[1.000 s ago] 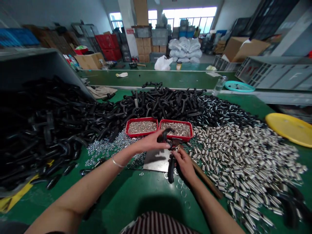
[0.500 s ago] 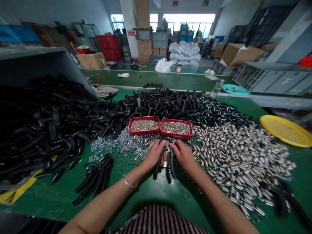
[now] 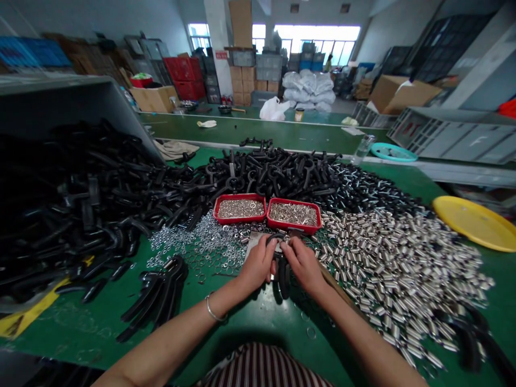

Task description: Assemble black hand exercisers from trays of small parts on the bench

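Observation:
My left hand (image 3: 258,262) and my right hand (image 3: 304,264) are close together over the near middle of the green table, both closed on a black clamp (image 3: 284,278) with curved handles. Its handles point down towards me; fingers hide much of its upper end. Both thumbs press near the top, where a small shiny metal part shows, too small to name. Beneath the hands lies a flat grey metal plate (image 3: 252,246). Along my right forearm runs a wooden handle (image 3: 336,284), partly covered by the arm.
Two red trays (image 3: 239,219) of small metal pins stand just beyond the hands. Silver springs (image 3: 387,269) spread to the right, small nuts (image 3: 209,242) to the left. Black handles (image 3: 278,172) are heaped behind; several more (image 3: 161,295) lie near left. A yellow lid (image 3: 475,223) sits at right.
The clamp has turned in my hands, and its handles now appear closer together. The wooden handle now shows beside my right forearm. The view has shifted slightly.

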{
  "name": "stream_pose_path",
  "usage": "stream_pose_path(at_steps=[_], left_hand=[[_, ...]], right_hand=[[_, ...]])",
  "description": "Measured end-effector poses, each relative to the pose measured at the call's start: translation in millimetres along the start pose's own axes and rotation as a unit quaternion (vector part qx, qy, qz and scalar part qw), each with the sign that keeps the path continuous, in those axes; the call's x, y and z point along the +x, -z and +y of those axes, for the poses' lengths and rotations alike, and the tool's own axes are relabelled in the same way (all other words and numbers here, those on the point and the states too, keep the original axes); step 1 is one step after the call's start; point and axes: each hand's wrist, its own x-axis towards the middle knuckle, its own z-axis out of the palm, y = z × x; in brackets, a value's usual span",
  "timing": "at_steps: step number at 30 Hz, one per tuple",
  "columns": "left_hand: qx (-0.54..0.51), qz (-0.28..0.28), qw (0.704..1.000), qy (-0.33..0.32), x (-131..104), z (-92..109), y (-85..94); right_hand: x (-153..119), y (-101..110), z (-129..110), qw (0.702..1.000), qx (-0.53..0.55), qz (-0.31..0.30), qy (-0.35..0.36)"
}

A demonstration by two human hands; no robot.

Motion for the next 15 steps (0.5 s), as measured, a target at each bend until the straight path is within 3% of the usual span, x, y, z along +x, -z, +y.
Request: stream_pose_path(at_steps=[6, 11, 15], left_hand=[[0.134, 0.021, 0.989, -0.058, -5.4, 4.5, 13.4], [0.336, -0.072, 0.935, -0.092, -13.7, 5.5, 26.1], [0.392, -0.141, 0.905, -0.085, -16.2, 4.1, 28.8]], right_hand=[[-0.2, 12.6, -13.8, 0.999, 0.019, -0.040, 0.003], [-5.6, 21.9, -16.7, 0.979, 0.114, -0.168, 0.012], [-13.7, 5.2, -5.2, 0.966, 0.162, -0.196, -0.038]])
